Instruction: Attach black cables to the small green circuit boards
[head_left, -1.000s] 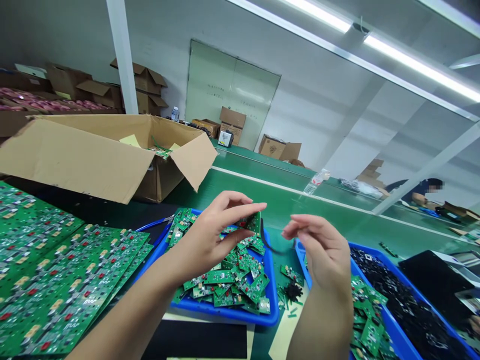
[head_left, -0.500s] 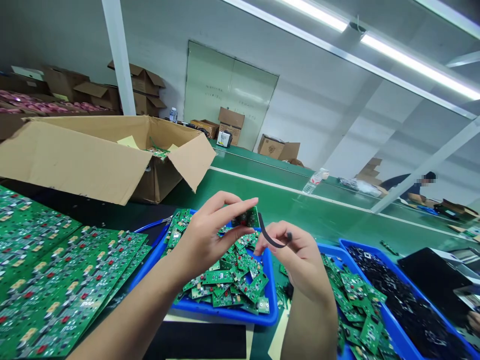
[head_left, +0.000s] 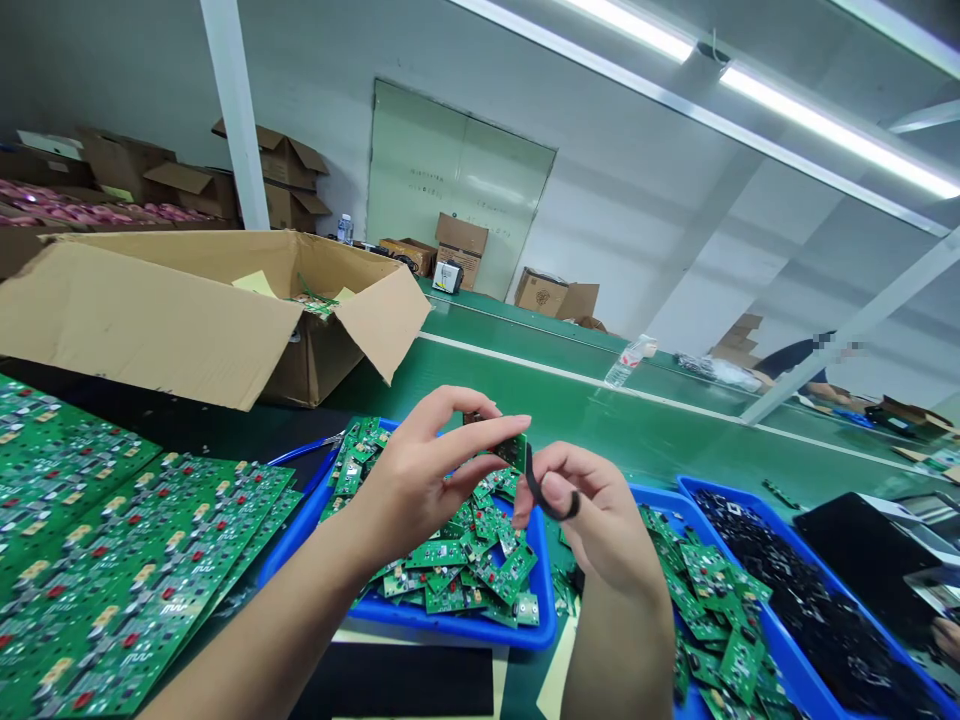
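My left hand (head_left: 412, 470) grips a small green circuit board (head_left: 517, 451) between thumb and fingers, tilted so its right edge faces my right hand (head_left: 611, 520). A thin, curved black strip (head_left: 541, 500) runs from that edge to my right hand, whose thumb and fingers pinch it. Whether the strip is stuck to the board I cannot tell. Below both hands stands a blue tray (head_left: 480, 636) heaped with loose small green boards (head_left: 442, 555).
Large board panels (head_left: 135, 560) are stacked at left, beneath an open carton (head_left: 150, 310). Blue-handled pliers (head_left: 304, 452) lie beside the tray. To the right are a second tray of boards (head_left: 720, 590) and one of black parts (head_left: 817, 600). A person (head_left: 795, 365) works far off.
The board in my left hand has tipped, its right end lower. The black strip hangs more steeply and curls tighter by my right thumb. The far person has shifted.
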